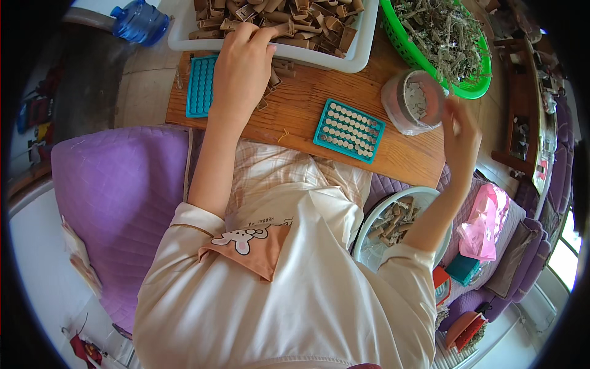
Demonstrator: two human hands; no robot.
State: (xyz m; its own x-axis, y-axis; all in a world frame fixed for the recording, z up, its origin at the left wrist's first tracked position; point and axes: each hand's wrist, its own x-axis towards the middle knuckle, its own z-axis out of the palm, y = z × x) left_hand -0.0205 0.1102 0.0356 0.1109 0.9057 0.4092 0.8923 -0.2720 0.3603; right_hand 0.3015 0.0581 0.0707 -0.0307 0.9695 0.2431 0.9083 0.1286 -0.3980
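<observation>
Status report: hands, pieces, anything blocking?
Left hand at brown curved pieces in white rectangular tub. Right hand, blurred, beside clear round jar. Pale round pieces in teal rectangular tray. Nothing visibly blocking.

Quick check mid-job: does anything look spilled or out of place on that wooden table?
Slightly: a few brown pieces lie loose on the wooden table beside the left hand, outside the white bin that holds many like them. A thin yellow scrap also lies near the table's edge.
</observation>
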